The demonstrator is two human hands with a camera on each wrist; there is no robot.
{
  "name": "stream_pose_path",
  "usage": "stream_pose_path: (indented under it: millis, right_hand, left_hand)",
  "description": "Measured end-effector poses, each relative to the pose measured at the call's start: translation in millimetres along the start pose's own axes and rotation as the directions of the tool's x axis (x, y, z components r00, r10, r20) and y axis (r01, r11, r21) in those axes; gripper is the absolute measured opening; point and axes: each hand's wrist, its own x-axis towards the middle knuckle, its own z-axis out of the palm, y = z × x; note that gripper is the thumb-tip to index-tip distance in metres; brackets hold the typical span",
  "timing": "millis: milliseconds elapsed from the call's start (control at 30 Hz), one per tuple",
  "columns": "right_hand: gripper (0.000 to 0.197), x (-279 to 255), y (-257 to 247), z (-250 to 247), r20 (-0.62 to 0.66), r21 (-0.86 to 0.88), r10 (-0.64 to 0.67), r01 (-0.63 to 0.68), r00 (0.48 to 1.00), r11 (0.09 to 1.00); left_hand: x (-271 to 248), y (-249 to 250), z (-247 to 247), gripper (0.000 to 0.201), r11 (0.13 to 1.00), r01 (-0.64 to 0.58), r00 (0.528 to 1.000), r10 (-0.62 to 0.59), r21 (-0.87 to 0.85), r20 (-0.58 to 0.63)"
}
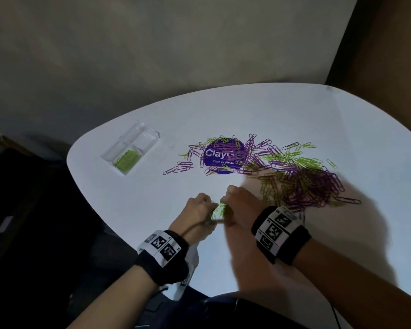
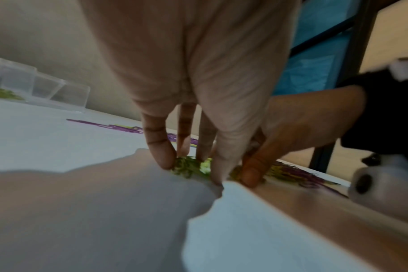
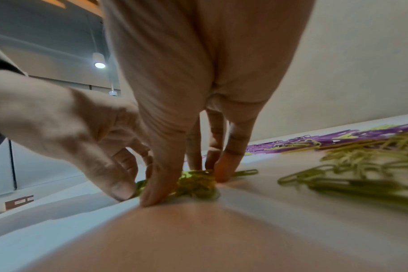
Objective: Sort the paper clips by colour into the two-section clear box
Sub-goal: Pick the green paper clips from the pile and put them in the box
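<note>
Two hands gathering green paper clips on a white rounded surface (image 1: 282, 110)

Item list, largest first: white surface, bearing all below; mixed heap of loose purple and yellow-green wire paper clips (image 1: 294, 176), spread across the middle and right, partly over a round purple sticker with white lettering (image 1: 220, 156); right hand (image 1: 241, 205) and left hand (image 1: 198, 208), side by side at the near edge, fingertips down on the surface, fingers curled in around a small bunch of yellow-green paper clips (image 1: 221, 210) held between them; clear plastic two-section box (image 1: 131, 150), far left and well apart from the heap, its near section holding sorted yellow-green clips (image 1: 126, 159), its far section showing no clips; black wrist bands with printed black-and-white markers (image 1: 277, 227) on both wrists
</note>
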Motion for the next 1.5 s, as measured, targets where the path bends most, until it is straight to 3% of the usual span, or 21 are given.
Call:
stream_pose_path:
  millis: [133,333,467,600,700,767,833,967,1033,1133,1267,1333,1367,1433,1500]
  right_hand:
    - [0.015,0.4,-6.4,-0.8,0.007,-0.049,-0.011,0.011,1.000,0.999]
    - [0.025,-3.3,-3.8,-5.8,0.097,-0.177,-0.063,0.080,0.993,0.981]
    - [0.023,-3.6,2.7,-6.5,0.116,-0.162,-0.097,0.116,0.988,0.980]
    - [0.026,-2.9,2.4,-7.4,0.154,-0.171,-0.106,0.133,0.982,0.976]
    - [0.023,-4.4,-4.2,-4.1,0.175,-0.252,-0.115,0.158,0.978,0.955]
    - [0.034,-6.1,-7.9,-0.4,0.163,-0.321,-0.165,0.210,0.973,0.923]
    - [0.043,-7.3,-8.3,3.0,0.154,-0.327,-0.194,0.236,0.969,0.915]
    - [0.028,-8.2,-4.5,0.6,0.156,-0.219,-0.145,0.178,0.977,0.959]
    - [0.024,-6.3,-0.8,-3.0,0.122,-0.098,-0.134,0.146,0.983,0.984]
    - [0.021,1.0,9.4,-8.2,0.017,0.215,-0.035,0.031,0.999,0.976]
    - [0.019,11.6,16.7,-14.7,0.061,0.494,0.026,-0.053,0.998,0.868]
    - [0.019,17.6,13.5,-20.3,0.126,0.697,0.063,-0.134,0.990,0.704]
    - [0.021,21.3,10.8,-23.1,0.161,0.791,0.082,-0.178,0.984,0.585]
    - [0.027,31.3,2.9,-27.4,0.236,0.907,0.116,-0.262,0.965,0.329]
    - [0.028,43.9,-8.0,-33.9,0.311,0.935,0.127,-0.327,0.942,0.138]
  left_hand:
    - [0.2,3.7,15.0,0.039,0.996,0.032,0.997,-0.037,-0.085,-0.064]
    - [3.2,4.3,4.6,0.011,0.999,0.026,1.000,-0.026,0.029,-0.017]
    - [4.9,0.4,4.8,0.022,0.999,0.021,1.000,-0.021,0.038,0.005]
    - [4.0,1.9,3.4,0.008,0.995,0.009,0.999,-0.014,0.100,0.049]
    - [4.8,2.6,2.6,0.014,0.967,-0.102,0.994,0.092,0.233,0.053]
    - [6.5,5.4,1.1,0.016,0.940,-0.087,0.995,0.068,0.329,0.069]
    - [5.1,6.0,2.6,0.020,0.946,-0.055,0.998,0.056,0.319,0.005]
    - [-2.3,6.8,6.4,0.049,0.988,-0.030,0.996,0.017,0.150,0.088]
    - [-0.9,3.4,5.3,0.034,0.993,0.009,0.992,-0.024,0.122,0.123]
    - [2.5,-0.6,2.6,0.020,0.989,0.140,0.984,-0.134,-0.040,0.121]
    - [6.8,-14.0,-4.0,0.018,0.959,0.199,0.979,-0.188,-0.202,0.074]
    - [6.3,-22.6,-11.6,0.018,0.899,0.255,0.967,-0.243,-0.356,0.080]
    - [5.2,-28.0,-16.0,0.020,0.815,0.296,0.953,-0.289,-0.498,0.093]
    - [1.9,-38.8,-26.9,0.030,0.567,0.313,0.920,-0.380,-0.762,0.095]
    - [0.6,-52.8,-44.2,0.016,0.382,0.287,0.881,-0.465,-0.878,0.086]
